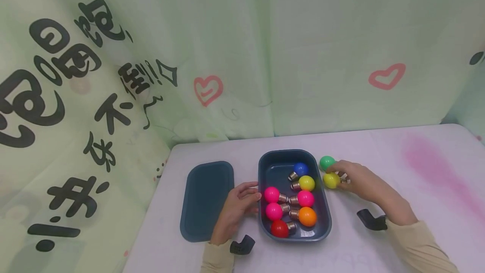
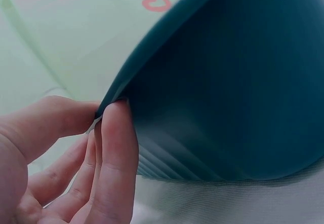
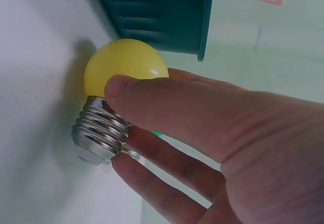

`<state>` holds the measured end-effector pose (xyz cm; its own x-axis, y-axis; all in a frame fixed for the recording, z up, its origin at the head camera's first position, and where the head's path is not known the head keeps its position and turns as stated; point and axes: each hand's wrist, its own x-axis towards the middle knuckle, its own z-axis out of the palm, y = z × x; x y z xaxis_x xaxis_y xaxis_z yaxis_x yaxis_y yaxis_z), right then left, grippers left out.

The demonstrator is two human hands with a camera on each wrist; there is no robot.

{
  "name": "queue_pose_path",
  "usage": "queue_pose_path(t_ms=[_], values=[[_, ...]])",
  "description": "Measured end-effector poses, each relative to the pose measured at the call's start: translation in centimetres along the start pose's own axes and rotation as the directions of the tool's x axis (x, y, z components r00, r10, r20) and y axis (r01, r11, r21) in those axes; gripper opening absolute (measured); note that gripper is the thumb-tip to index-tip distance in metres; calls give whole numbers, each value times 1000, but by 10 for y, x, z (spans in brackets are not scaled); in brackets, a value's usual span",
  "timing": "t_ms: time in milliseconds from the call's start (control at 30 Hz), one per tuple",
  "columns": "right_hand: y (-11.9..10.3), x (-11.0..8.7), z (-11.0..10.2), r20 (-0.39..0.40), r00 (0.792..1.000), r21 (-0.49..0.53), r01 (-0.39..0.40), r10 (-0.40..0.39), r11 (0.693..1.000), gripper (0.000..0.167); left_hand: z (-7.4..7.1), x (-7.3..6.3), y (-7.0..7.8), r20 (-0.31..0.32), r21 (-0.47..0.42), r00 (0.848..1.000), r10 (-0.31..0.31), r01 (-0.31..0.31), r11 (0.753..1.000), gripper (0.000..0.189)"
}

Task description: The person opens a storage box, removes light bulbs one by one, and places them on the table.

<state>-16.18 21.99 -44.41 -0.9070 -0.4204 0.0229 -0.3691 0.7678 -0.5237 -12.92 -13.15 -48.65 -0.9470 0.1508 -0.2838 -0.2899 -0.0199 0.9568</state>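
A dark blue plastic box [image 1: 278, 161] holds several small round light bulbs with metal screw bases. At its left side, my left hand [image 1: 239, 201] pinches the rim between thumb and index finger, as the left wrist view shows. Beyond the box's right wall, my right hand [image 1: 354, 176] holds a yellow bulb [image 3: 124, 64], thumb across the front near the screw base [image 3: 101, 130] and other fingers behind. Just past that bulb is a green bulb [image 1: 327, 162], mostly hidden by the hand in the right wrist view.
Left of the box lies a flat dark blue lid [image 1: 206, 201] on the white table [image 1: 379, 151]. Inside the box are blue [image 1: 301, 169], yellow [image 1: 306, 183], pink [image 1: 305, 199], orange [image 1: 307, 216] and red [image 1: 279, 228] bulbs. A printed curtain [image 1: 322, 54] hangs behind the table.
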Motion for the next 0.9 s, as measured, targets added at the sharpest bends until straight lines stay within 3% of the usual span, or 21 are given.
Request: queue_pose_path(t_ms=[900], values=[[1, 3, 2, -27, 999, -31, -28, 27, 999, 40, 0, -1, 1, 3, -1, 1000, 0, 0, 1000, 46]])
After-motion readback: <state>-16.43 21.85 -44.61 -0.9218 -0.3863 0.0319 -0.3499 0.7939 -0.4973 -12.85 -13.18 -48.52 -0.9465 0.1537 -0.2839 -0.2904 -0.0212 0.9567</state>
